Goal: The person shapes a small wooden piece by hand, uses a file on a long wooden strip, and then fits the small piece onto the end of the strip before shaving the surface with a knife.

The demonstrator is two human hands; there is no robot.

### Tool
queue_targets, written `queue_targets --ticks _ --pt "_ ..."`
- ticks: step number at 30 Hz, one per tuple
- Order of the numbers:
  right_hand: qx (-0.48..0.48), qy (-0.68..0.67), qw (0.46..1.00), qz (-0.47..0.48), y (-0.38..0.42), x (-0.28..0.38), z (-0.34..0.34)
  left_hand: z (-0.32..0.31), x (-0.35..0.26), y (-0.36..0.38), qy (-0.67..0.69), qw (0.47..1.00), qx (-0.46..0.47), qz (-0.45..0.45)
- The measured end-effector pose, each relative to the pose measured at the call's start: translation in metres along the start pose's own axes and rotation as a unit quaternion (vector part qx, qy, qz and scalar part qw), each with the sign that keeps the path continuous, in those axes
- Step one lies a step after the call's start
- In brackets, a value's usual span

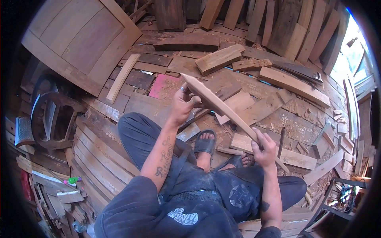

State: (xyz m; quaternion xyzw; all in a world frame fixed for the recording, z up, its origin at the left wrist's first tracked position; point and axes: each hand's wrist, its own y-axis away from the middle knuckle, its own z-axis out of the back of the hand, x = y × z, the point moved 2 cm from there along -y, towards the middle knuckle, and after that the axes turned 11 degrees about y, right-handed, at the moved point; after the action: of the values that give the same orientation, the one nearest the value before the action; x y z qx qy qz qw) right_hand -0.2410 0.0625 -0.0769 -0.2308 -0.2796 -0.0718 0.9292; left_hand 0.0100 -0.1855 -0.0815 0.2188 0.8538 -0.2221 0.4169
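A long, narrow wooden board [222,105] with a pointed far end is held up slantwise over my lap. My left hand [184,104] grips it close to the pointed end, its fingers partly hidden behind the wood. Lower down, my right hand [264,150] is closed round the same board, whose near end sticks out past my palm. Beneath the board lie loose flat planks [264,107] among wood shavings. My sandalled foot [205,142] rests on the floor just under it.
A panelled wooden door [79,37] stands at the upper left. Thick wood blocks [220,58] and a long beam [293,85] lie ahead. Several boards [256,20] lean at the back. A dark round-framed object [53,119] is at left, and offcuts [343,131] pile up at right.
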Motion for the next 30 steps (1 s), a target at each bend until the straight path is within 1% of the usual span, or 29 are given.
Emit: queue_targets --ticks 2,5,8,11,14,17,21,23,26,29,30 --pt "0.011 0.006 1.0 -0.015 0.002 -0.006 -0.005 -0.005 -0.004 0.001 -0.007 1.0 -0.005 -0.008" --pt "-0.044 -0.044 0.998 0.004 0.008 -0.016 -0.006 -0.008 -0.009 0.0 0.009 1.0 -0.008 -0.003" --pt "0.008 -0.012 0.999 -0.035 0.006 -0.009 -0.01 -0.002 -0.006 0.001 -0.004 1.0 -0.001 -0.006" --pt "-0.01 0.004 0.999 -0.037 0.003 -0.006 0.001 0.001 -0.004 0.001 0.001 1.0 -0.007 -0.015" --pt "-0.047 -0.028 0.999 -0.005 0.006 -0.009 0.001 -0.002 -0.008 -0.001 0.011 0.999 0.002 -0.03" --pt "-0.018 0.048 0.999 -0.009 0.005 -0.008 -0.009 -0.006 -0.007 0.0 -0.007 0.999 -0.011 -0.033" --pt "-0.028 -0.009 0.999 -0.025 0.005 -0.012 -0.001 0.001 -0.003 0.001 0.011 0.999 -0.026 -0.03" --pt "0.0 0.003 1.0 -0.03 0.004 -0.007 -0.004 -0.001 -0.003 -0.002 0.017 0.999 -0.018 -0.038" --pt "0.01 0.031 0.998 -0.044 0.004 -0.01 -0.002 -0.004 -0.006 -0.004 0.019 0.999 -0.022 -0.014" --pt "-0.127 0.0 0.992 0.005 0.0 -0.019 0.009 -0.002 -0.003 -0.007 -0.06 0.995 -0.049 -0.056" --pt "-0.15 -0.003 0.989 -0.003 0.002 -0.023 0.014 -0.001 -0.003 -0.007 -0.064 0.994 -0.062 -0.055"
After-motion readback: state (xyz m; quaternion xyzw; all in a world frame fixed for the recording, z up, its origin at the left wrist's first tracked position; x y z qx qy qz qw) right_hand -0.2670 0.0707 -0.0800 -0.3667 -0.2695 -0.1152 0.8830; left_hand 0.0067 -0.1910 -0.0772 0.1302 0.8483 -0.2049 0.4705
